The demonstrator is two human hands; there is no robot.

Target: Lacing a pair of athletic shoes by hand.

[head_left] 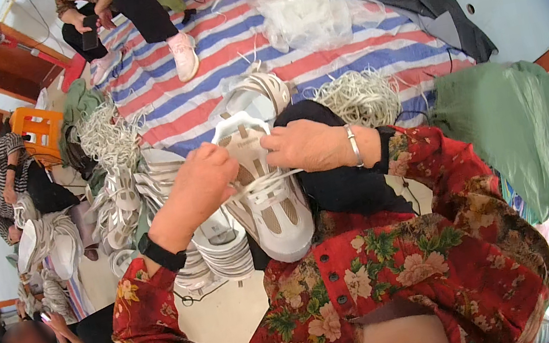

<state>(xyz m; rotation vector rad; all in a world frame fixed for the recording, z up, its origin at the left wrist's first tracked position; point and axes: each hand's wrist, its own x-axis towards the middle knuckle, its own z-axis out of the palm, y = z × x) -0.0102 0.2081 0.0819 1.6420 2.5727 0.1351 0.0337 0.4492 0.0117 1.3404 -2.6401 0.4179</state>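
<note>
A white and tan sneaker (278,218) rests in front of me with its toe toward my body and its tongue and collar away from me. White shoelace (269,183) crosses its upper. My left hand (206,178) is closed at the sneaker's left side, its fingers pinching the lace. On the opposite side my right hand (303,146) has its fingers bent together by the eyelets, with lace running from beneath it. Just beyond lies another pale shoe upper (261,93).
Stacked shoe parts (222,250) stand left of my knee. Heaps of white laces (108,138) lie on the striped sheet (216,49), near a clear plastic bag (301,12). A green sack (509,130) sits at right. Several people sit at the left and far side, beside an orange stool (38,132).
</note>
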